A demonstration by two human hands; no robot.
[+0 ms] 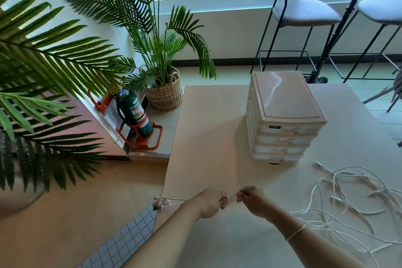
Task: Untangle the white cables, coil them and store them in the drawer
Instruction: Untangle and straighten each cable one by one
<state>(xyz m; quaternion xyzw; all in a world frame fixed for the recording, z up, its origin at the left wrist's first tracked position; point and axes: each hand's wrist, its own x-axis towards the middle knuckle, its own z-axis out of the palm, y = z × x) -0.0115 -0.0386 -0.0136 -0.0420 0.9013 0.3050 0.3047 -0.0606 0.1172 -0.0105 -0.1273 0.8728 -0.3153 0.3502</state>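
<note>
My left hand (210, 203) and my right hand (253, 201) meet over the near left part of the beige table (217, 137), each gripping a white cable (231, 199) stretched between them. The cable's plug ends (161, 202) trail off to the left past the table edge. A loose tangle of white cables (356, 198) lies on the table at the right. A white drawer unit (282, 115) with several shut drawers stands at the table's back middle.
A green fire extinguisher (136, 115) in an orange stand and a potted palm in a wicker basket (165, 95) sit on the floor left of the table. Black-framed stools (304, 17) stand behind it. Large palm fronds (43, 72) fill the left.
</note>
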